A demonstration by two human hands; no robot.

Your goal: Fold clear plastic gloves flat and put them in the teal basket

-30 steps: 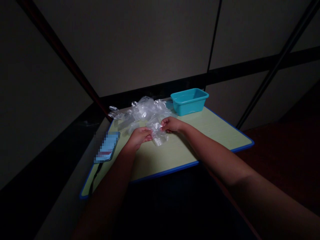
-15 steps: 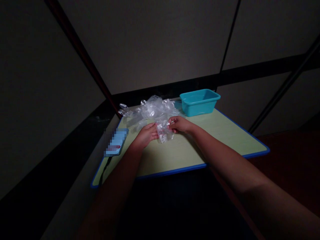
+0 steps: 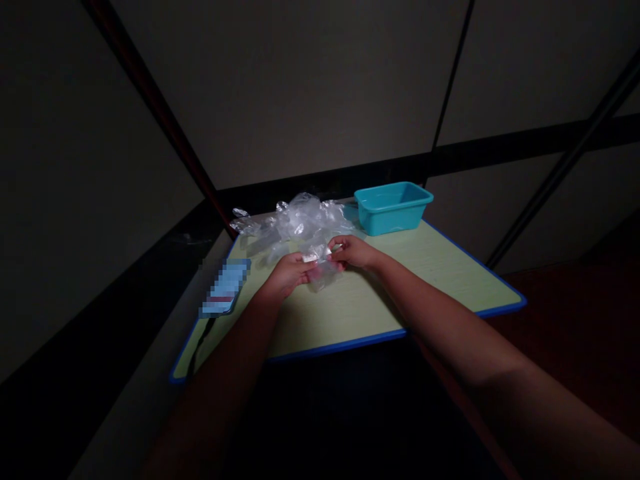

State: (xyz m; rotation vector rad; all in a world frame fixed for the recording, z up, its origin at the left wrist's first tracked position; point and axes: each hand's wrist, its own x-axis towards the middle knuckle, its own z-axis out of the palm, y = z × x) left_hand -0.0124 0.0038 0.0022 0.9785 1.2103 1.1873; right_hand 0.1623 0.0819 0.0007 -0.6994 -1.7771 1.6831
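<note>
Presently, the left grip (image 3: pixel 291 273) and right grip (image 3: pixel 352 253) pinch opposite sides of a clear plastic film (image 3: pixel 323 275) over the table (image 3: pixel 410 287); presumably light, limp, slippery, easily torn, best held at both side edges. Farther: crumpled film heap (image 3: pixel 303 219).

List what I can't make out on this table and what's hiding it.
All in the head view:
- Held plastic: its gripped edges, covered by the left hand and right hand.
- Plastic pile: how many pieces; they overlap and are see-through.
- Tub: its inside floor, behind the near wall.
- Phone: what its screen shows, pixelated.
- Strap: its near end, lost at the dark left forearm.
</note>
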